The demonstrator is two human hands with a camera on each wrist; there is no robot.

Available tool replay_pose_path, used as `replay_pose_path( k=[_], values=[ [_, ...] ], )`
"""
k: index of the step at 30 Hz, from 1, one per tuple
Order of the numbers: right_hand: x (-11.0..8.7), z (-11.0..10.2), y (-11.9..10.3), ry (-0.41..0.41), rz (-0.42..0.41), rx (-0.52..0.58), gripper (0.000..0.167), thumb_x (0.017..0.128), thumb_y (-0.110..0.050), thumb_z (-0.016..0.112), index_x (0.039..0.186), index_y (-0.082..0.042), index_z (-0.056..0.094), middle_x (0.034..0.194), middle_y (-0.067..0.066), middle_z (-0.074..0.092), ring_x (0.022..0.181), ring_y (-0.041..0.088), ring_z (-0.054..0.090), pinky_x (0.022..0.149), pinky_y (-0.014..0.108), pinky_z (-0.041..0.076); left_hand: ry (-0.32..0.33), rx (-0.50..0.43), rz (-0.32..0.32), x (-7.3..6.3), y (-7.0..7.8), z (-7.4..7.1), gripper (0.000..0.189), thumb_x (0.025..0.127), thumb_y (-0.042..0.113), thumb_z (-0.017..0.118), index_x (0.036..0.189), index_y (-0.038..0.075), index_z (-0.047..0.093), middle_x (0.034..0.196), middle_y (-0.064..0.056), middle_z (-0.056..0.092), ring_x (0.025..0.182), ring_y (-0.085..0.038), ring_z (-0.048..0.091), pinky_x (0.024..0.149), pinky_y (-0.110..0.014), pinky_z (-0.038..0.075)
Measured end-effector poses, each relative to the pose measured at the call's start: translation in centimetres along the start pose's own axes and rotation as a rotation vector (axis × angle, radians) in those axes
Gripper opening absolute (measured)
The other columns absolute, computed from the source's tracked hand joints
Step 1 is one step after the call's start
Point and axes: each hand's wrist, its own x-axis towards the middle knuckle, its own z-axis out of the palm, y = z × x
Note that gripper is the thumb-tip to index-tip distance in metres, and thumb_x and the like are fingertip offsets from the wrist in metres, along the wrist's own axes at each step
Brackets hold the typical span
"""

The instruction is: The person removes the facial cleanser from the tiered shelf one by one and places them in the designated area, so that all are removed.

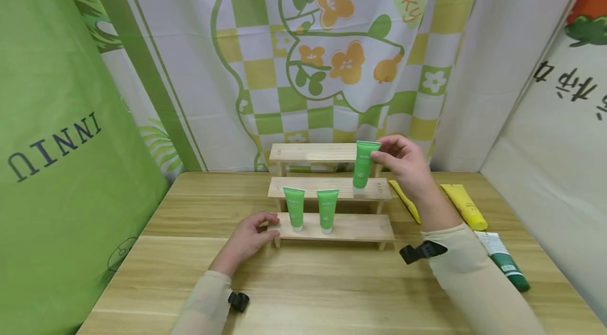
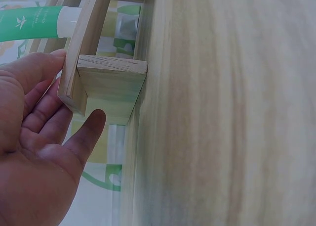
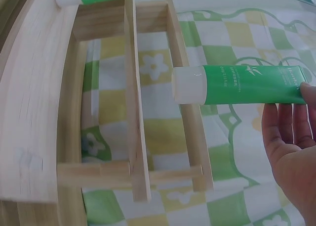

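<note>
In the head view, my right hand [image 1: 403,161] pinches a green tube [image 3: 247,85] near its flat sealed end, white cap down. The cap is close over the right end of the middle step [image 1: 327,188] of a three-step wooden display stand [image 1: 351,225]. My left hand [image 1: 250,235] holds the left end of the bottom step, its fingers around the plank's corner in the left wrist view. Two matching green tubes, a left one [image 1: 295,207] and a right one [image 1: 327,209], stand upright on their caps on the bottom step.
To the right of the stand lie a thin yellow tube [image 1: 405,202], a larger yellow tube [image 1: 464,207] and a white-and-dark-green tube [image 1: 503,261] on the wooden table [image 1: 303,293]. A patterned curtain [image 1: 256,77] hangs close behind the stand.
</note>
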Motion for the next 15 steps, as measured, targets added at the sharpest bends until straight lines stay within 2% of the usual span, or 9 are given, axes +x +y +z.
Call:
replay_pose_path(
  k=[7,15],
  values=[
    [-0.9,-1.7,-0.4,0.024,-0.002,-0.029,0.019,0.088,-0.006,0.073,0.104,0.0,0.063,0.091,0.005,0.058,0.082,0.015,0.053,0.07,0.02,0.054,0.005,-0.001,0.009,-0.1,0.0,0.0,0.02,0.086,0.014,0.076,0.105,0.011,0.07,0.128,-0.012,0.063,0.123,-0.027,0.055,0.099,-0.042,0.049],
    [-2.1,-3.8,-0.3,0.021,-0.032,0.038,0.018,0.089,0.003,0.069,0.104,0.004,0.062,0.092,0.005,0.059,0.081,0.014,0.055,0.071,0.02,0.056,0.002,0.01,0.0,0.0,0.0,-0.1,0.019,0.086,0.013,0.076,0.104,0.014,0.069,0.128,-0.01,0.063,0.124,-0.025,0.055,0.099,-0.041,0.049]
  ],
)
